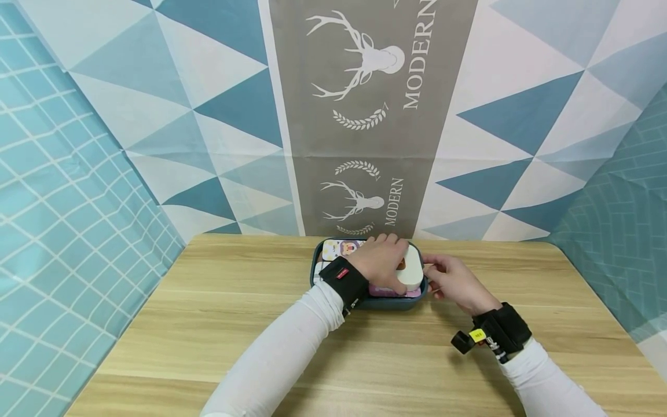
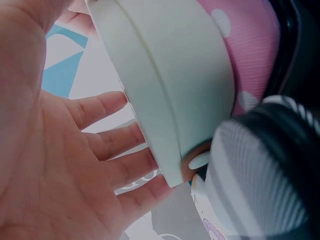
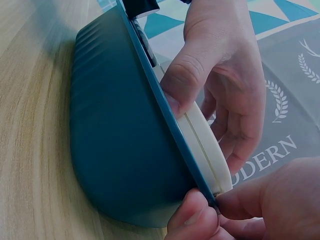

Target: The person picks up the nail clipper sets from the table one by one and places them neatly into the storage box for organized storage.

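Note:
A dark teal storage basket point(image 1: 388, 304) stands at the back of the table, packed with several small boxes or cases. My left hand point(image 1: 383, 260) reaches over it and grips a cream rounded case point(image 1: 414, 269), thumb on the near side, fingers on the far side. The case point(image 2: 165, 65) sticks up above the rim. My right hand point(image 1: 457, 284) is at the basket's right end, pinching the rim between thumb and fingers in the right wrist view. A pink item with white dots point(image 2: 250, 45) and a grey-striped item point(image 2: 250, 175) lie beside the case.
A white box with a cartoon print point(image 1: 339, 249) fills the basket's back left. The wooden table point(image 1: 250, 289) extends to both sides and in front. Patterned cloth point(image 1: 359, 133) hangs right behind the basket.

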{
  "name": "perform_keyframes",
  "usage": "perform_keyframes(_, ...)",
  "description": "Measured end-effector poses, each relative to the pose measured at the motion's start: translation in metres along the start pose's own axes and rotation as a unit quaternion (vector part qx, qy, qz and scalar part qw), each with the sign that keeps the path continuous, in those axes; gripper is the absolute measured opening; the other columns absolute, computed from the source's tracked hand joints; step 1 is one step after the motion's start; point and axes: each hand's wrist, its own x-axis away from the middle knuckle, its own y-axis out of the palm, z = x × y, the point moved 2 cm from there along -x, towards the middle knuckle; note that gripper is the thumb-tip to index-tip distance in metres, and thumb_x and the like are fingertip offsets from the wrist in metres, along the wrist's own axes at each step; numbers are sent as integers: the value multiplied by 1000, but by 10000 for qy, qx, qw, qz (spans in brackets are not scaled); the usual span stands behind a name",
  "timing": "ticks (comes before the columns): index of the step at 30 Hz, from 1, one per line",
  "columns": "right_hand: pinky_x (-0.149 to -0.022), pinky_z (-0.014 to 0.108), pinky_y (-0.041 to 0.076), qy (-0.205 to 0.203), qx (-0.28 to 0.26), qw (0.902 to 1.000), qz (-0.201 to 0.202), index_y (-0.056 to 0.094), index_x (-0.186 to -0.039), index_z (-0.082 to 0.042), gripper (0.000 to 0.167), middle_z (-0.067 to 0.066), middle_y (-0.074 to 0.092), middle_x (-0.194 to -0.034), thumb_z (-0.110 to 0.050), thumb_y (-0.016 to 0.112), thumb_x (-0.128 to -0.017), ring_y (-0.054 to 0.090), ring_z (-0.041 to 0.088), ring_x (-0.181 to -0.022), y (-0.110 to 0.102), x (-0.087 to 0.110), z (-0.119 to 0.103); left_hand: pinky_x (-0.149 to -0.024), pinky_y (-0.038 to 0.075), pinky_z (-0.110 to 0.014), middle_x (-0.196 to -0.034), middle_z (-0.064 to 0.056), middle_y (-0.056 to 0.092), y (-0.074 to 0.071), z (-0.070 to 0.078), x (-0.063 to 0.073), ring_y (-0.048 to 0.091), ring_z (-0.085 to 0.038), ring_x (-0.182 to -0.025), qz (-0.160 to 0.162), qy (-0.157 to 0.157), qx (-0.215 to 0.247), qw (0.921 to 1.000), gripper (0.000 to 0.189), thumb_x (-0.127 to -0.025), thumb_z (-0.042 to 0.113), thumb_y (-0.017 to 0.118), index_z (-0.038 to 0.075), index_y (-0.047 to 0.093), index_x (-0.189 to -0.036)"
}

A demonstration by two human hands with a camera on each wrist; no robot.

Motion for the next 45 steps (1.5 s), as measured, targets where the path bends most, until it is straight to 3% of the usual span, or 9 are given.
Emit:
perform_keyframes(17,-61,30,55,-31,6,10000,-17,42,-152,14,45,16,60,-98,-6,46,-113,59,19,-76,0,-1,1,-95,47,-34,-114,0,53,-3,1,3,52,-19,-109,13,88,87,9999,67,-80,53,87,15,55,-126)
perform_keyframes(27,-61,30,55,-31,21,10000,-17,42,-152,14,45,16,60,-99,-6,46,-113,59,20,-77,0,-1,1,-99,47,-33,-121,-1,55,-2,0,4,53,-20,-113,-46,54,75,9999,77,-82,53,86,13,53,-139)
perform_keyframes(45,-62,30,54,-17,-3,10000,-10,40,-154,13,46,17,60,-100,-8,45,-113,59,20,-78,1,1,0,-104,46,-32,-127,-2,56,-1,-2,10,53,-20,-119,63,73,64,9999,85,-82,62,84,13,52,-145)
